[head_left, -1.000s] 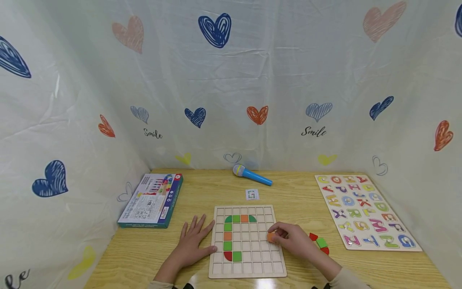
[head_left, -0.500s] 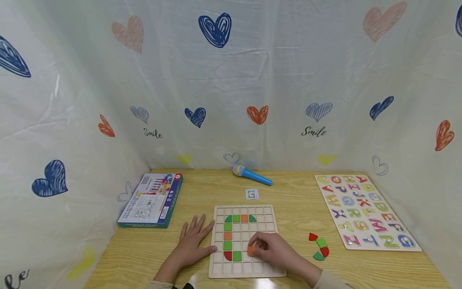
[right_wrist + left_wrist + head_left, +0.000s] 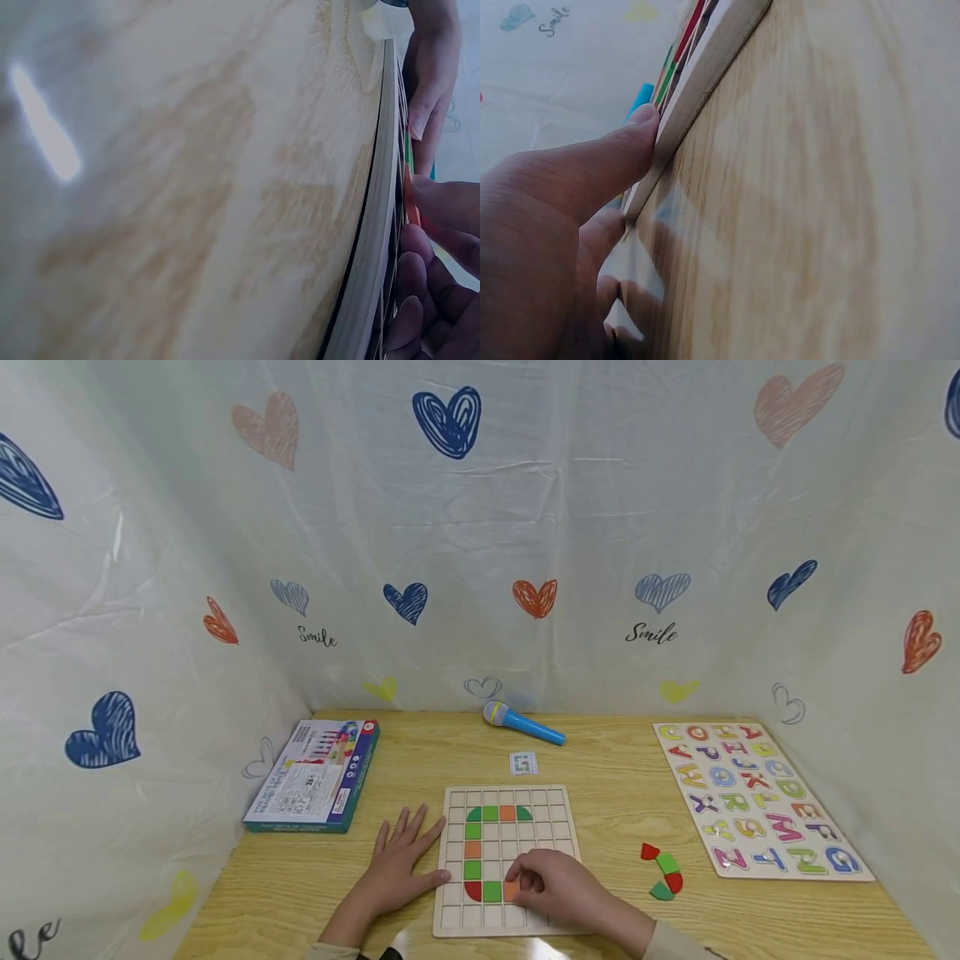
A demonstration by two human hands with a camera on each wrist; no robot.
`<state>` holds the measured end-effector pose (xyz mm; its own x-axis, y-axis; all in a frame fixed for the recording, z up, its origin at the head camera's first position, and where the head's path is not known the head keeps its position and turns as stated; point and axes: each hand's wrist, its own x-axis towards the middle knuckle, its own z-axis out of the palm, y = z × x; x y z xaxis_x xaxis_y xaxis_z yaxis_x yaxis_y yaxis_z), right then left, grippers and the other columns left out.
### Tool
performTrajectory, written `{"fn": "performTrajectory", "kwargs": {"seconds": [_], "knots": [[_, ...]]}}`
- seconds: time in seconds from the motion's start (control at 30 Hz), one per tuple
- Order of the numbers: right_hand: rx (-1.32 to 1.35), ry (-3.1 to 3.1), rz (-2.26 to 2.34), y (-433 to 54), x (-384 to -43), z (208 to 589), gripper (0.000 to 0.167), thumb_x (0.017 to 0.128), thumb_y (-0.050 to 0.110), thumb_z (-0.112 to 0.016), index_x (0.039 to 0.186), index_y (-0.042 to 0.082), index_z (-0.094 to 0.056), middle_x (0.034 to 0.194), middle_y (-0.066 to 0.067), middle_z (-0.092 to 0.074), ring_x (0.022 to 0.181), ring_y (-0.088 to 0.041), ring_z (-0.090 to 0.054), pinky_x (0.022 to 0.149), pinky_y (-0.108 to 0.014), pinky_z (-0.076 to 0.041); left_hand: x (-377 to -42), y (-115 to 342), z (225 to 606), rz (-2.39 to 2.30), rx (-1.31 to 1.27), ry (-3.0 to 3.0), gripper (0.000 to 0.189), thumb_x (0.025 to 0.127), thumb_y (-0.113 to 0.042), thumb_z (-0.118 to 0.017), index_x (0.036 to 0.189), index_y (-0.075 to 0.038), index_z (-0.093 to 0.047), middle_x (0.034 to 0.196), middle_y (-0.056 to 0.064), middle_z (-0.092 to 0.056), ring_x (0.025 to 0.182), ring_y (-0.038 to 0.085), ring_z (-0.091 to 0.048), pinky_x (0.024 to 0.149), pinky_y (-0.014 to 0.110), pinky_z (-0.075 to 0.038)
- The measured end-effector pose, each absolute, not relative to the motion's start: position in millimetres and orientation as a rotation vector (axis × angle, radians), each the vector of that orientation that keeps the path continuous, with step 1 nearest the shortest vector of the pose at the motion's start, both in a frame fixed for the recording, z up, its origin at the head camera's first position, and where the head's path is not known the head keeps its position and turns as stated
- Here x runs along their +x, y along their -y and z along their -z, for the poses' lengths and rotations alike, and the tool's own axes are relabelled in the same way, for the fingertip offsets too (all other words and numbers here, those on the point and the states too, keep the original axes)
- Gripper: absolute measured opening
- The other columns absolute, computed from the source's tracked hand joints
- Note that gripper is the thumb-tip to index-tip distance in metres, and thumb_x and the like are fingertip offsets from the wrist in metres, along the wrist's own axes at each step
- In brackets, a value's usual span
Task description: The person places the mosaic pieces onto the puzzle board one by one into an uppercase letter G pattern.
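A wooden grid board (image 3: 476,922) lies on the table, with green, orange and red tiles set in some of its cells. In the head view, my right hand (image 3: 558,889) pinches an orange square tile (image 3: 511,891) at the lower row, right beside a green square tile (image 3: 492,892). The right wrist view shows thumb and fingertip on that orange tile (image 3: 411,199), low against the board. My left hand (image 3: 401,868) lies spread flat on the table, its thumb (image 3: 641,124) and forefinger touching the board's left edge. A red quarter-round tile (image 3: 473,891) fills the corner cell.
Several loose red and green tiles (image 3: 667,863) lie right of the board. Beyond it are a small pattern card (image 3: 524,763) and a blue toy microphone (image 3: 532,727). A box (image 3: 315,777) sits at the left, an alphabet puzzle board (image 3: 705,835) at the right.
My right hand has carried the orange tile left and nearer across the board, down to the lower row beside the green tile. The left hand has stayed in place.
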<state>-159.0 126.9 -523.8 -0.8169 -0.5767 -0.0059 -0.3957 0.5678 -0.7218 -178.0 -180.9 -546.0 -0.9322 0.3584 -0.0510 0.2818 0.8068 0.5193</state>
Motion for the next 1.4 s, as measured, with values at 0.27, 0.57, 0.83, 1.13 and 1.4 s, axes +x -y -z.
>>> {"fn": "performTrajectory", "kwargs": {"seconds": [0.27, 0.57, 0.83, 1.13, 1.4], "knots": [[-0.835, -2.598, 1.040, -124.7, -157.3, 523.1, 0.012, 0.089, 0.020, -0.078, 0.100, 0.021, -0.074, 0.077, 0.020, -0.052, 0.068, 0.002, -0.048, 0.063, -0.018, -0.043, -177.1, 180.5, 544.8, -0.794, 0.511, -2.846, 0.082, 0.090, -0.063, -0.064, 0.158, -0.022, -0.040, 0.168, 0.014, -0.018, 0.155, 0.043, -0.003, 0.119, 0.065, 0.007], [-0.847, -2.579, 1.082, -127.7, -158.0, 525.0, 0.012, 0.091, 0.020, -0.077, 0.102, 0.020, -0.073, 0.079, 0.020, -0.053, 0.068, 0.003, -0.049, 0.063, -0.017, -0.044, -177.7, 180.8, 547.2, -0.784, 0.509, -2.849, 0.083, 0.090, -0.065, -0.063, 0.158, -0.023, -0.040, 0.169, 0.014, -0.018, 0.155, 0.042, -0.003, 0.119, 0.065, 0.007], [-0.794, -2.526, 1.167, -143.6, -161.2, 524.6, 0.011, 0.095, 0.018, -0.072, 0.106, 0.019, -0.073, 0.082, 0.018, -0.057, 0.072, 0.001, -0.051, 0.064, -0.019, -0.047, -177.6, 180.8, 548.1, -0.785, 0.519, -2.855, 0.083, 0.090, -0.064, -0.063, 0.158, -0.022, -0.040, 0.168, 0.014, -0.019, 0.155, 0.043, -0.003, 0.119, 0.066, 0.007], [-0.654, -2.620, 1.152, -184.1, -162.3, 516.6, 0.013, 0.097, 0.018, -0.071, 0.109, 0.019, -0.072, 0.086, 0.014, -0.058, 0.077, -0.002, -0.053, 0.066, -0.023, -0.048, -178.0, 180.4, 547.9, -0.786, 0.520, -2.855, 0.083, 0.090, -0.064, -0.063, 0.158, -0.022, -0.040, 0.169, 0.014, -0.018, 0.155, 0.042, -0.003, 0.119, 0.065, 0.007], [-0.601, -2.743, 1.168, -234.6, -160.7, 514.2, 0.017, 0.096, 0.015, -0.072, 0.112, 0.011, -0.072, 0.086, 0.012, -0.060, 0.076, 0.000, -0.054, 0.064, -0.022, -0.049, -178.3, 181.3, 549.6, -0.774, 0.518, -2.857, 0.083, 0.090, -0.065, -0.062, 0.158, -0.023, -0.039, 0.169, 0.013, -0.018, 0.155, 0.042, -0.003, 0.119, 0.066, 0.007]]}}
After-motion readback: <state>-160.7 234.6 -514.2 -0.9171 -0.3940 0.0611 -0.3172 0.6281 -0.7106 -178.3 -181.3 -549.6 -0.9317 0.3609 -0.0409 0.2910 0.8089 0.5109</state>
